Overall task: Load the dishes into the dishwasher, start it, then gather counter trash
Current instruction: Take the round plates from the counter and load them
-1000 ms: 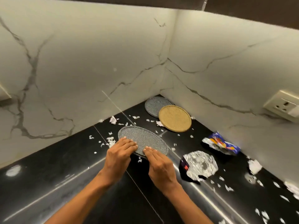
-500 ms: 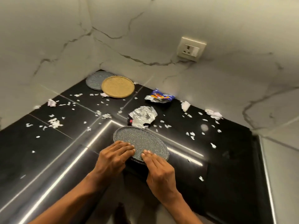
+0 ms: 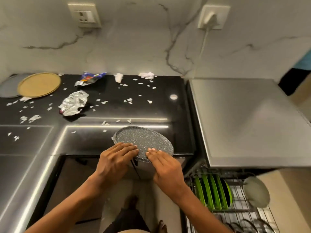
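Observation:
A speckled grey plate (image 3: 143, 140) hangs level over the front edge of the black counter (image 3: 159, 111). My left hand (image 3: 116, 158) and my right hand (image 3: 165, 167) grip its near rim, fingers flat on top and thumbs hidden below. To the right, the pulled-out dishwasher rack (image 3: 239, 211) holds several green plates (image 3: 212, 192) on edge and a pale grey dish (image 3: 256, 192). A tan plate (image 3: 39, 84) overlaps a grey plate (image 3: 7, 90) at the far left. Trash on the counter: crumpled foil (image 3: 74, 103), a blue wrapper (image 3: 90, 78), scattered paper scraps (image 3: 129, 100).
The dishwasher's steel top (image 3: 244, 118) stands right of the counter. Two wall sockets sit on the marble backsplash, one (image 3: 212, 17) with a plug and a cable running down. My legs and the floor show below the counter edge.
Both hands have carried the speckled plate from the counter corner rightward to the front edge near the dishwasher. The view swung right, bringing the rack into sight.

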A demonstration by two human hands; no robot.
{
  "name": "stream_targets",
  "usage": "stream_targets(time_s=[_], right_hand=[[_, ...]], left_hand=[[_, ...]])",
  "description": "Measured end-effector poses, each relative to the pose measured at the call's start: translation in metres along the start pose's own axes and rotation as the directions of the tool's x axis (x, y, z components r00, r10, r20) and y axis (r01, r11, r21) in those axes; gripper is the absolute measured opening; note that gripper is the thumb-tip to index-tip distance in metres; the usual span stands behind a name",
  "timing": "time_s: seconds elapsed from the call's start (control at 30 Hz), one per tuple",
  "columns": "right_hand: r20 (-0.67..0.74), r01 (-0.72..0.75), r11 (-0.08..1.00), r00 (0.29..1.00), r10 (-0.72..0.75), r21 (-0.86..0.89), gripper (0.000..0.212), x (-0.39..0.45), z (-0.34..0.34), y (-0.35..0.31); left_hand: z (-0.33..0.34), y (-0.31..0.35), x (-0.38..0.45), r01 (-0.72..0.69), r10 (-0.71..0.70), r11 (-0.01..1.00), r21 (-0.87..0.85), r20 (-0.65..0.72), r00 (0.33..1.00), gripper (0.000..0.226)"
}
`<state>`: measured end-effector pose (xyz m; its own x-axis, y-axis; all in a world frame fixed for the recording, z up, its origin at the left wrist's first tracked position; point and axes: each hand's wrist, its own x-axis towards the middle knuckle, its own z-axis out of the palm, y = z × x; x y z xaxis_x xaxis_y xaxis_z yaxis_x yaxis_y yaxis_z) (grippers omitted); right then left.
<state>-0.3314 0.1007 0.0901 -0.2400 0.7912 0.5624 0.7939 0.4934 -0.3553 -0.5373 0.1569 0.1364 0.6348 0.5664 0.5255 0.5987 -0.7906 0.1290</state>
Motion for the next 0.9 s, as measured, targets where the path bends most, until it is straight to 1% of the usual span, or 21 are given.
stream_targets(time_s=[0.1,0.23,0.33,0.43,0.5,0.63,0.77,0.9], right_hand=[[-0.034,-0.111,0.992,0.993,0.109,-0.061,0.043,-0.032,-0.023,0.016],[-0.107,-0.265,0.956,0.962,0.252,-0.130,0.042,-0.070,-0.051,0.032],[-0.191,-0.381,0.907,0.918,0.347,-0.181,0.043,-0.096,-0.071,0.040],[-0.260,-0.463,0.852,0.878,0.402,-0.246,0.033,-0.120,-0.088,0.042],[-0.288,-0.518,0.811,0.848,0.445,-0.272,0.030,-0.133,-0.097,0.042],[-0.343,-0.595,0.738,0.798,0.496,-0.319,0.035,-0.159,-0.108,0.032],[-0.385,-0.678,0.647,0.733,0.561,-0.348,0.035,-0.191,-0.111,0.019],[-0.415,-0.742,0.587,0.669,0.617,-0.324,0.038,-0.226,-0.113,0.011]], left_hand=[[0.024,0.026,0.022,-0.083,0.085,0.993,-0.085,0.024,0.996,0.031],[0.054,0.056,0.056,-0.204,0.219,0.956,-0.210,0.051,0.974,0.042],[0.076,0.084,0.082,-0.282,0.308,0.915,-0.289,0.049,0.950,0.043],[0.097,0.109,0.097,-0.361,0.390,0.869,-0.338,0.020,0.920,0.041],[0.109,0.122,0.103,-0.407,0.441,0.830,-0.381,0.003,0.898,0.042],[0.126,0.145,0.103,-0.422,0.496,0.764,-0.488,0.025,0.868,0.039],[0.142,0.169,0.096,-0.433,0.578,0.693,-0.577,0.084,0.812,0.040],[0.161,0.198,0.090,-0.433,0.646,0.638,-0.636,0.136,0.751,0.042]])
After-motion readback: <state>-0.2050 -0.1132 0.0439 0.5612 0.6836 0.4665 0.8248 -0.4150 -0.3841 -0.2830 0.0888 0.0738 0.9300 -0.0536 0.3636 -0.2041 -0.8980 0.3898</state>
